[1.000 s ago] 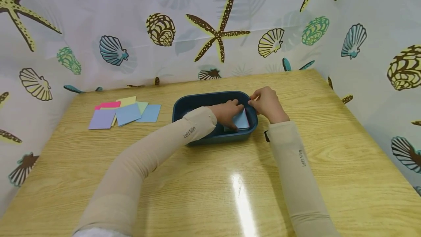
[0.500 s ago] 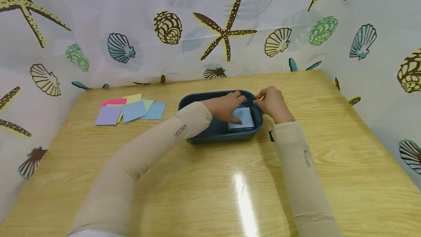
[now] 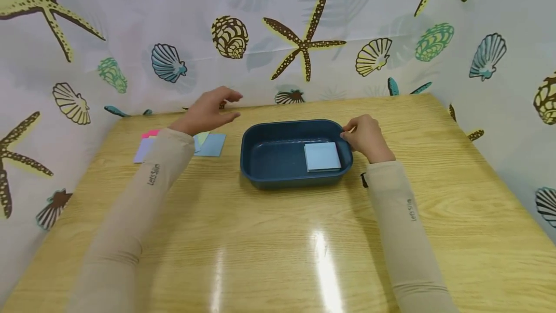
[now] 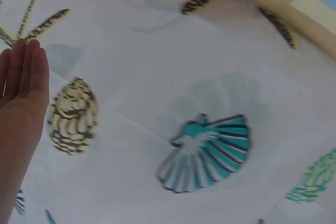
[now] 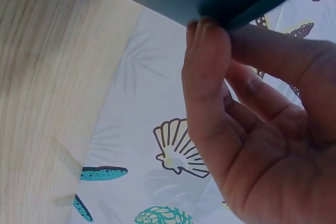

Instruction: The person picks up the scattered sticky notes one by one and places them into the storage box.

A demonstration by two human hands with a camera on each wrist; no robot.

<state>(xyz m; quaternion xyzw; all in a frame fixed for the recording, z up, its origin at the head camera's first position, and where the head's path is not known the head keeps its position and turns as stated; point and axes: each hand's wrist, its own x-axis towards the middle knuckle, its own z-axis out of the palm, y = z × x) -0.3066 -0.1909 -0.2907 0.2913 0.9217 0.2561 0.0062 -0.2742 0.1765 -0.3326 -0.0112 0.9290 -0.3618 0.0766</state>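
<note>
Light-blue sticky notes (image 3: 323, 156) lie stacked in the right end of the dark-blue bin (image 3: 275, 161), which my right hand (image 3: 367, 138) pinches by its edge, while my empty left hand (image 3: 207, 113), thumb and fingers apart, hangs near loose coloured notes (image 3: 213, 145) on the desk (image 3: 269, 245).

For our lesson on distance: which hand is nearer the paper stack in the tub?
Right. The right hand pinches the tub at the end beside the paper stack; the left hand hovers left of the tub, farther.
</note>
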